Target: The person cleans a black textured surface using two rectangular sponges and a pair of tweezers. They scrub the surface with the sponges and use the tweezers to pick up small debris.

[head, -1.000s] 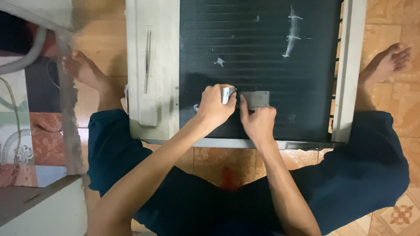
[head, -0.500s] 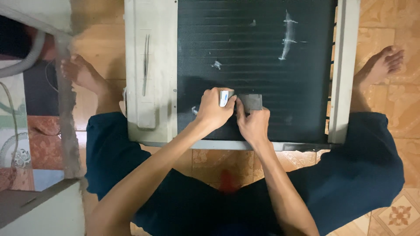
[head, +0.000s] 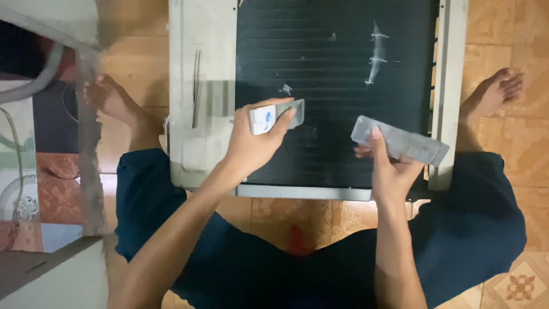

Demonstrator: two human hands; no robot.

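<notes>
Head view: a seated person worked over a dark finned panel set in a pale metal frame lying on the tiled floor.
Left hand: clenched around a small grey block with a white end, held over the panel's lower left part.
Right hand: grasping a long grey strip above the panel's lower right corner, thumb on top.
Panel marks: pale scuffs toward the panel's upper right.
Feet: one bare foot left of the frame, one right of it.
Doing it well: judging by the fine fins, light even pressure along the fin lines would have suited best.
</notes>
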